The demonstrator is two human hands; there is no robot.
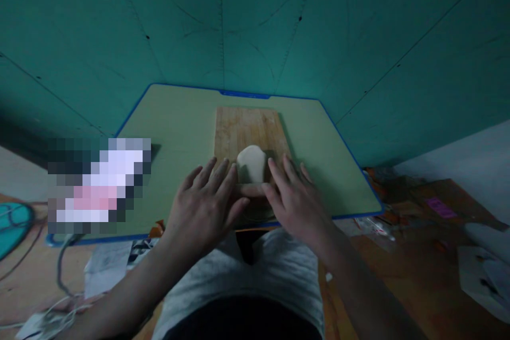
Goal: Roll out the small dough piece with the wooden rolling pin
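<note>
Hands (207,197) (297,203) — two, outstretched over one rolling pin (252,189), one dough piece (252,163), one board (246,123)

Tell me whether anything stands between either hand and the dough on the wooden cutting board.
Only the rolling pin: it lies crosswise at the near end of the dough, between the left hand and the right hand. At the dough's sides, nothing visible intervenes.
</note>
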